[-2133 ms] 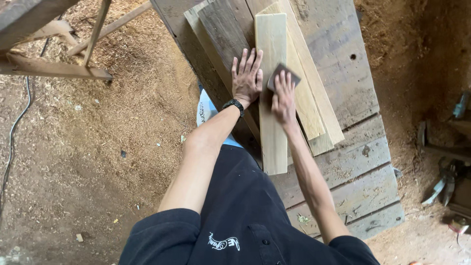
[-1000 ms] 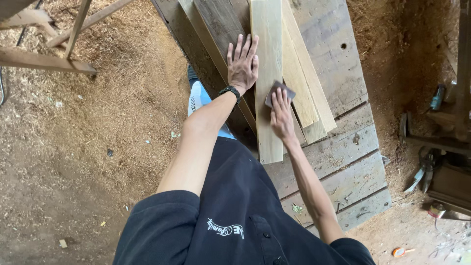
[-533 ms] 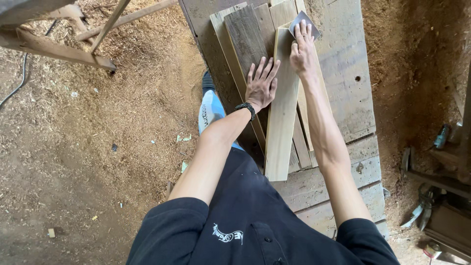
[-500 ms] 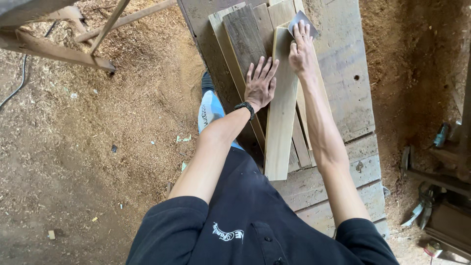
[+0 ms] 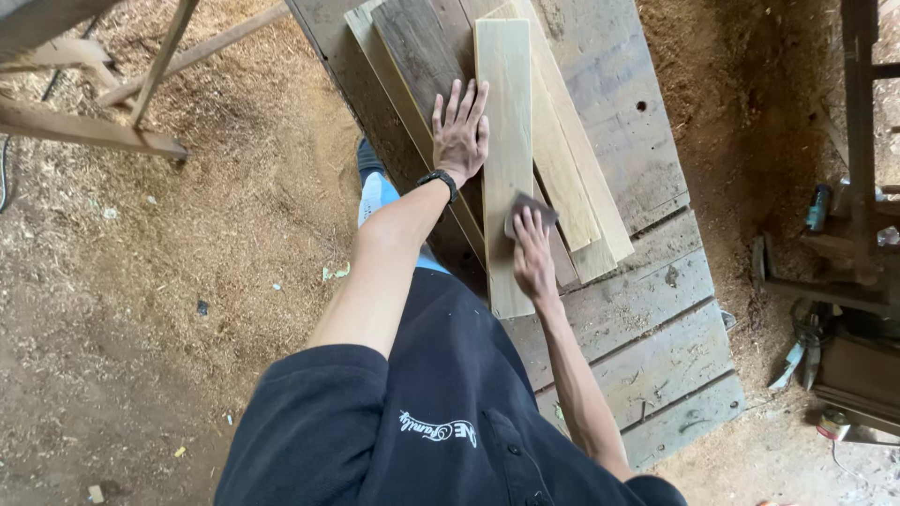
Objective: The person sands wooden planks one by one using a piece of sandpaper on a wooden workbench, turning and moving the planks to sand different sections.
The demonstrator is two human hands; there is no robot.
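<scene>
Left hand: the left hand lies flat with fingers spread wide, palm down, gripping nothing; it presses on the left edge of the pale long wooden plank and partly on the darker weathered board beside it. A black wristwatch sits on that wrist.
Right hand: the right hand has its fingers laid over a small dark sheet of sandpaper, pinning it flat against the pale plank's near half; the fingers lie extended, not curled into a fist.
Sandpaper: on top of the pale plank, near its right edge, partly covered by the fingertips.
Pale plank: lies lengthwise on top of a stack of lighter narrow boards, its near end close to the person's body.
Bench: a grey worn plank workbench carries the whole stack.
Floor: sawdust-covered dirt ground to the left, with a bare wooden frame at the upper left.
Right side: dark rusty machinery and tools stand well apart from the hands.
Clothing: a black short-sleeved shirt fills the lower frame.
</scene>
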